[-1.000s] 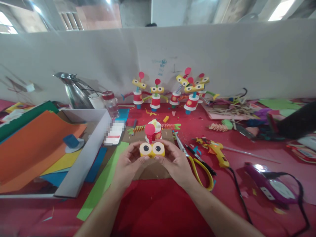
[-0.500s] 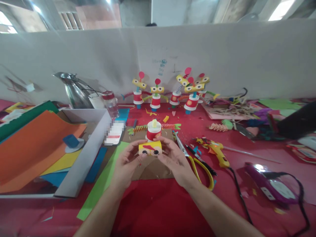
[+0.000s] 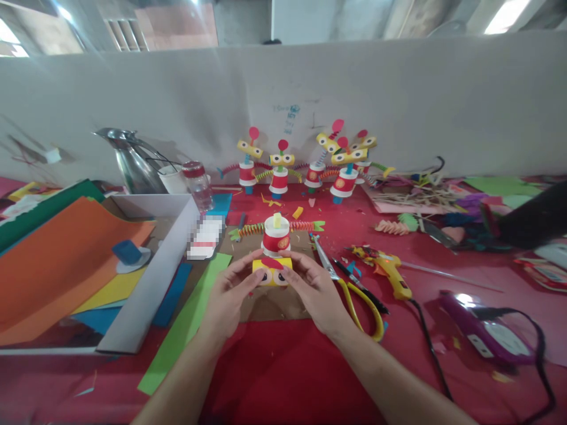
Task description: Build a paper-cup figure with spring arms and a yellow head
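Between my two hands is a yellow paper tube (image 3: 271, 265) with two paper eyes and a red piece on top. My left hand (image 3: 233, 289) grips its left end, the thumb pressing by one eye. At the other end my right hand (image 3: 312, 289) is closed on it the same way, its thumb beside the other eye. Just behind the tube stands a red-and-white paper cup body (image 3: 277, 241) with folded paper arms and a small yellow block on top. A brown board (image 3: 277, 307) lies beneath.
Scissors (image 3: 358, 307), a pen and a yellow glue gun (image 3: 390, 271) lie to the right, with a purple device (image 3: 485, 330) beyond. At left is a white box (image 3: 146, 283) of coloured paper. Several finished paper-cup figures (image 3: 280, 171) stand behind, near a steel jug (image 3: 133, 159).
The yellow tube has tilted in my hands, showing more of its red piece. My thumbs have moved up onto its face beside the eyes.
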The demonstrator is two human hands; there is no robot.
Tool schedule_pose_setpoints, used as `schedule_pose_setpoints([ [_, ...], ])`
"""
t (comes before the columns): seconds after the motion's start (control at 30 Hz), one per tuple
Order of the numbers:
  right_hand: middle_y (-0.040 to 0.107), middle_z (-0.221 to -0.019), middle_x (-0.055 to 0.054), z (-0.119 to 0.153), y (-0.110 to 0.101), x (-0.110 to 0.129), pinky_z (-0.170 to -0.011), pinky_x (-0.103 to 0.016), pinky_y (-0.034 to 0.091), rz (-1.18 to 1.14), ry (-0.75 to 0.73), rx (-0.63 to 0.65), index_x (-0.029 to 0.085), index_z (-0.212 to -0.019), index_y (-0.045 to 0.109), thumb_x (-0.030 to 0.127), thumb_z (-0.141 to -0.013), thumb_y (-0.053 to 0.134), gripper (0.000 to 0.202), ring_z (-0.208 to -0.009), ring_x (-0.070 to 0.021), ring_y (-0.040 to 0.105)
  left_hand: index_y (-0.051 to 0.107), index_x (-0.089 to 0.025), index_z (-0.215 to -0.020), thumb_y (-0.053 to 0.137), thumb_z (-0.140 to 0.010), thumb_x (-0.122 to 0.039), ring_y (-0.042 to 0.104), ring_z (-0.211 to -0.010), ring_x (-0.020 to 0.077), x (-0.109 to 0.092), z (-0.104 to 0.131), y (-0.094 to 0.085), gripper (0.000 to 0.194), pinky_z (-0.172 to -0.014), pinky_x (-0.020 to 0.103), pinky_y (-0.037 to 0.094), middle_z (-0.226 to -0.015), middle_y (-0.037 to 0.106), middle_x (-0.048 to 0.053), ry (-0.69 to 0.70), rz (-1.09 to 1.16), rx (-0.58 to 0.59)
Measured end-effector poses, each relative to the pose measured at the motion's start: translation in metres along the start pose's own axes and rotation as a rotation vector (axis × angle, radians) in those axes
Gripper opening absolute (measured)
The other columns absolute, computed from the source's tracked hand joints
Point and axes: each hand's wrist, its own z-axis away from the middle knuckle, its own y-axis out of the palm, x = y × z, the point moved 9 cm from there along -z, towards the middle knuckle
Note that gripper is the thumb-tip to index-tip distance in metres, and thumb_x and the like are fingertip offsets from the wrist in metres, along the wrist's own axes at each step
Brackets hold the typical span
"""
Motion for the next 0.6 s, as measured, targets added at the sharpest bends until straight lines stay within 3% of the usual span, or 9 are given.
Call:
schedule_pose_setpoints([
  [0.3, 0.065, -0.118, -0.004, 0.003, 0.004, 0.014, -0.088, -0.032, 0.052, 0.039, -0.106, 0.044, 0.028, -0.114, 0.058, 0.029, -0.083, 0.07, 0.034, -0.104, -0.0182, 0.064, 0.07, -0.025, -0.108, 0.076, -0.074, -0.021, 0.064, -0.102, 0.017, -0.01, 0.004, 0.005, 0.035, -0.084, 0.023, 0.051, -0.113, 0.07, 0.004, 0.111, -0.037, 0.094],
  [0.6, 0.07, -0.103, -0.004, 0.001, 0.003, 0.006, -0.085, -0.033, 0.05, -0.026, -0.004, 0.029, 0.024, -0.105, 0.062, 0.035, -0.082, 0.069, 0.026, -0.094, -0.0187, 0.065, 0.072, -0.019, -0.103, 0.077, -0.075, -0.025, 0.066, -0.085, 0.0153, 0.0, 0.0, 0.002, 0.03, -0.076, 0.023, 0.051, -0.095, 0.074, 0.006, 0.001, -0.033, 0.038],
])
